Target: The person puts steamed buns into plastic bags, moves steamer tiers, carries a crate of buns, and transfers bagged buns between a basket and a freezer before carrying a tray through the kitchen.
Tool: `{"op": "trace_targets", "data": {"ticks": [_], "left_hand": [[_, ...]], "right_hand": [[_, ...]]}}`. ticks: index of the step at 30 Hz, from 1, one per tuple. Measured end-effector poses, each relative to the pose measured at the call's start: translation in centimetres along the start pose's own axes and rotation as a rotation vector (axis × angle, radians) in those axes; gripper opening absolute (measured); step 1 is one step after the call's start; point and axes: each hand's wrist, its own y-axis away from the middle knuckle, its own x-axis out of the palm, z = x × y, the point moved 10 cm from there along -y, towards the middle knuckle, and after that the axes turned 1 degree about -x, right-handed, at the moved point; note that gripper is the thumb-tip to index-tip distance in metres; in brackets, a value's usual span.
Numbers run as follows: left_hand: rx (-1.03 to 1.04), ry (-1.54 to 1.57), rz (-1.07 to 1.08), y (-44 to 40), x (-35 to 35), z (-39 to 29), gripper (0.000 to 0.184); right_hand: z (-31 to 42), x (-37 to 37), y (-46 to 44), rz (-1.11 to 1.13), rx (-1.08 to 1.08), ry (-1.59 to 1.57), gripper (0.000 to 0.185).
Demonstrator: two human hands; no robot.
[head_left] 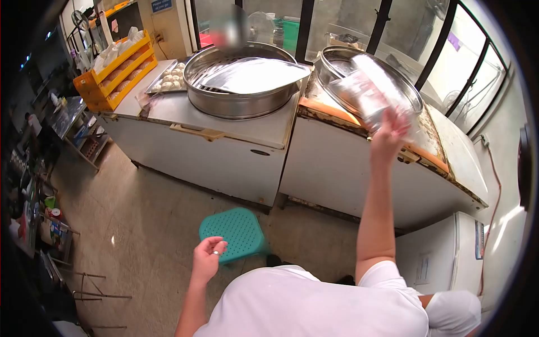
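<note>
My right hand [391, 130] is closed on the near end of a shiny, partly see-through plastic packet [370, 92], blurred by motion. The packet is over a round steamer tray [418, 100] with a metal rim, on the right-hand white cabinet. My left hand [209, 259], with a ring on one finger, hangs half curled above the green stool [233, 227], holding nothing I can see. On the left-hand cabinet stands another round metal steamer [241, 105]. A shiny silvery sheet [255, 76] lies across its top.
A metal tray of white buns [168, 78] sits left of the steamer, beside a yellow crate [106, 84] with bagged items. The two white chests [208, 149] run along the windows. A small white fridge [438, 253] stands at the right. Metal tables [73, 121] line the left.
</note>
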Motion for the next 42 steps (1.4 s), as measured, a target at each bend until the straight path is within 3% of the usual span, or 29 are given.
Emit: {"op": "trace_targets", "data": {"ticks": [2, 3, 5, 7, 10, 12, 13, 16, 19, 20, 24, 28, 32, 35, 42], "left_hand": [[0.012, -0.011, 0.049, -1.3, 2.8, -0.1, 0.02], [0.018, -0.018, 0.074, -1.9, 3.9, -0.1, 0.02], [-0.003, -0.049, 0.1, -2.8, 5.8, 0.1, 0.018], [-0.026, -0.049, 0.124, -3.4, 7.1, 0.4, 0.018], [-0.078, -0.05, 0.168, -4.6, 8.8, 1.4, 0.019], [-0.104, 0.009, 0.259, -5.4, 10.8, 0.6, 0.029], [-0.118, 0.042, 0.299, -5.7, 11.8, 0.0, 0.034], [-0.066, 0.327, 0.491, -6.8, 16.6, -3.5, 0.051], [-0.233, 0.767, 0.509, -9.2, 20.3, -3.1, 0.06], [-0.226, 0.791, 0.391, -10.5, 20.4, -2.3, 0.051], [-0.307, 0.669, 0.091, -12.6, 20.6, 0.1, 0.045], [-0.236, 0.574, 0.154, -12.1, 22.6, -1.6, 0.044], [-0.184, 0.485, 0.23, -10.7, 24.4, -2.3, 0.042], [-0.211, 0.391, 0.416, -10.0, 25.5, -0.5, 0.043], [-0.331, 0.317, 0.802, -6.2, 29.3, 1.2, 0.032]], "right_hand": [[2.1, -0.2, -5.4, 0.015, -0.401, 0.315, 0.027], [0.1, -0.7, -7.4, -0.028, -0.158, 0.112, 0.021], [-0.2, -1.3, -9.3, -0.031, -0.175, 0.043, 0.02], [-1.4, -0.7, -8.3, 0.068, 0.04, -0.007, 0.029], [-6.3, 0.6, -1.4, 0.171, 0.392, -0.184, 0.04], [-9.6, 1.9, 6.4, 0.317, 0.698, -0.201, 0.032], [-10.7, 2.0, 10.6, 0.236, 0.86, -0.263, 0.027], [-10.8, 2.8, 20.7, 0.356, 1.1, -0.402, 0.021], [-11.9, 2.1, 29.1, 0.463, 1.198, -0.419, 0.02], [-11.9, 1.4, 31.2, 0.537, 1.239, -0.384, 0.022], [-12.3, -0.2, 30.9, 0.679, 1.229, -0.362, 0.038], [-12.9, -3.3, 26.2, 0.628, 1.222, -0.298, 0.059], [-10.9, -4.1, 27.0, 0.887, 1.264, -0.238, 0.065], [-8.7, -5.5, 28.9, 1.068, 1.246, -0.012, 0.034], [-8.8, -13.8, 31.5, 0.384, 1.192, -0.088, 0.016]]}}
